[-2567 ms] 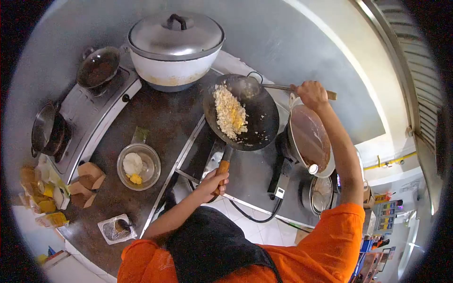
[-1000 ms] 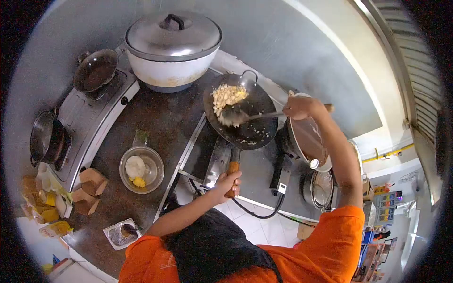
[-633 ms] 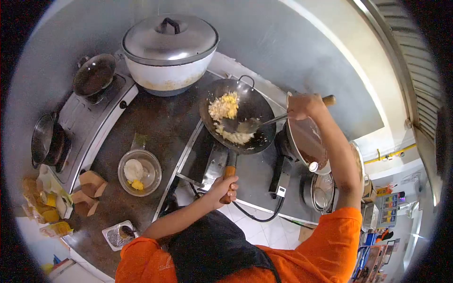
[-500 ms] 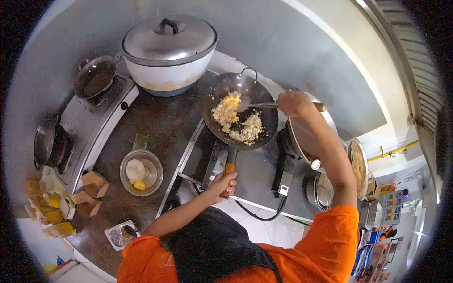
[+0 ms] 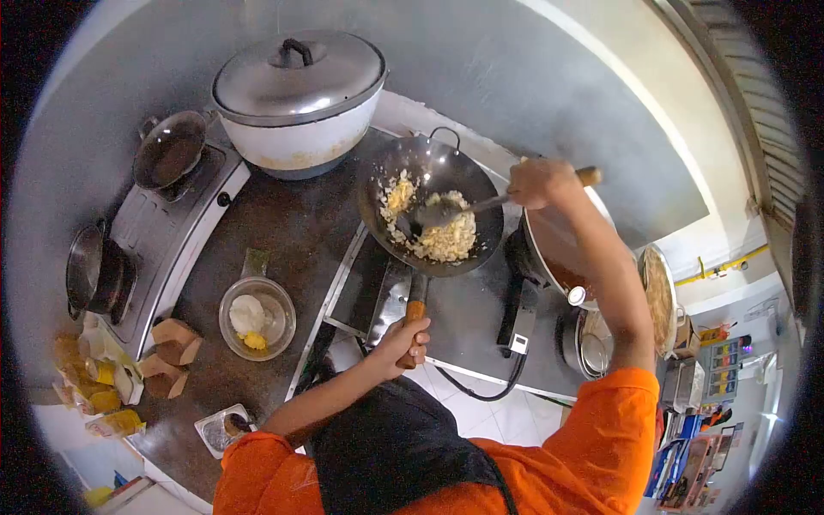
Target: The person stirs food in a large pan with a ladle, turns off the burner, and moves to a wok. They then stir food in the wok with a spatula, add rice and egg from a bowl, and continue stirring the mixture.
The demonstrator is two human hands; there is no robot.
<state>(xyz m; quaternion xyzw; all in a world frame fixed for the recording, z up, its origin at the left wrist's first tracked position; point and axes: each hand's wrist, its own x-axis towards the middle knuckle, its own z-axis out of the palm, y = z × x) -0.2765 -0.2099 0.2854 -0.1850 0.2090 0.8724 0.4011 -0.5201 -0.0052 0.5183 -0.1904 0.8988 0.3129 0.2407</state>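
Note:
My left hand point(image 5: 402, 345) is wrapped round the wooden handle of a dark wok point(image 5: 476, 176), which sits over the stove. In my right hand point(image 5: 541, 183) is a metal wok spatula point(image 5: 489, 203) with a wooden end, its head down among the food. Whitish, rice-like grains point(image 5: 451, 240) lie in the lower right of the wok, and a yellow, egg-like patch point(image 5: 400, 196) lies at its left. The spatula's head is partly smeared by motion.
A big lidded pot point(image 5: 300, 129) stands behind on the left. Right of the wok is a pot of brown liquid point(image 5: 558, 249). A clear bowl point(image 5: 287, 330) with white and yellow contents rests on the counter. Small pans point(image 5: 169, 150) sit on a side burner point(image 5: 142, 232).
The spatula's head has moved down through the wok, mixing yellow bits with the pale grains. The view has shifted slightly. My left hand keeps its hold on the wok handle.

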